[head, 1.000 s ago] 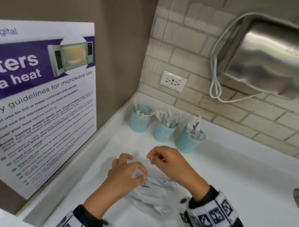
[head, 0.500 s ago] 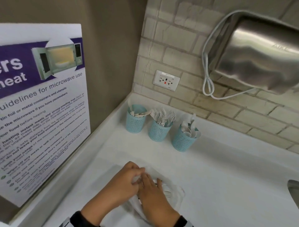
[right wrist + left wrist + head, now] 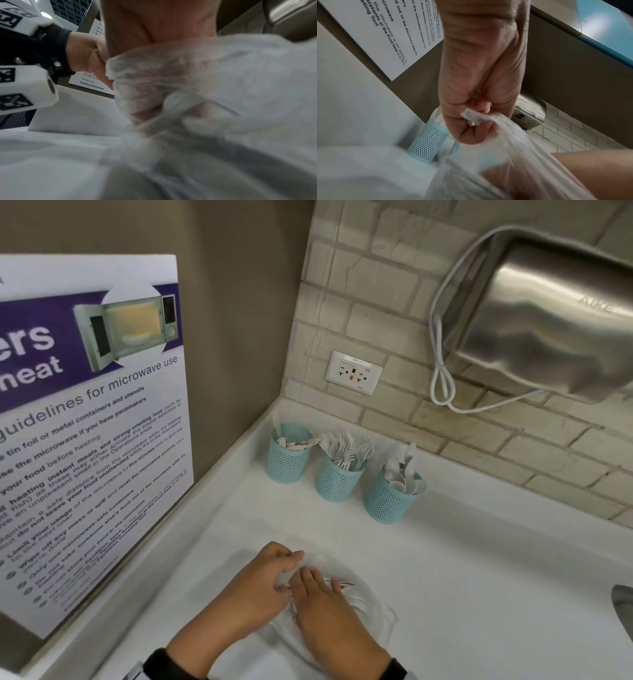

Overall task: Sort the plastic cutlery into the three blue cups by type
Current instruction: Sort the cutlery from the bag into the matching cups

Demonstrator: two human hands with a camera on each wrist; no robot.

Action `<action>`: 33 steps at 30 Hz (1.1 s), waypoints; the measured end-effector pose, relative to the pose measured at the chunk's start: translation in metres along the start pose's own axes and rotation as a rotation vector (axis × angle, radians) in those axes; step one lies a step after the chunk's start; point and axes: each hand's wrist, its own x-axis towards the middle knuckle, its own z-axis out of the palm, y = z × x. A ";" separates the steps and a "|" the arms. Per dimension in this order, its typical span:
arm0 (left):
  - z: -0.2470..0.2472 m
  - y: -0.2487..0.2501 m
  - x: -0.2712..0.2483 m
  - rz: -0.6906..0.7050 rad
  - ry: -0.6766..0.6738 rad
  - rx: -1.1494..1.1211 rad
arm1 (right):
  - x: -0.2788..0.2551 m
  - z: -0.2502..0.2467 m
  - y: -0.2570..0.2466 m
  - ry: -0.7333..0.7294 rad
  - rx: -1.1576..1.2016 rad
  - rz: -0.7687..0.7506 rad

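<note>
Head view: left hand [image 3: 263, 580] pinches the bag [image 3: 373, 611] edge on the desk [image 3: 479, 594], right hand [image 3: 325, 611] has gone inside it, probably closing on cutlery; cups [image 3: 337, 477] stand well apart.
</note>
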 end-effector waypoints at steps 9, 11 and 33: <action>-0.002 -0.008 0.003 -0.027 0.073 -0.037 | -0.004 0.001 0.009 0.418 -0.029 -0.034; -0.002 -0.008 0.003 -0.034 0.090 -0.053 | -0.009 -0.002 0.009 0.419 0.020 -0.025; -0.006 -0.007 0.005 -0.065 0.056 -0.074 | -0.028 -0.045 0.014 0.440 0.399 0.006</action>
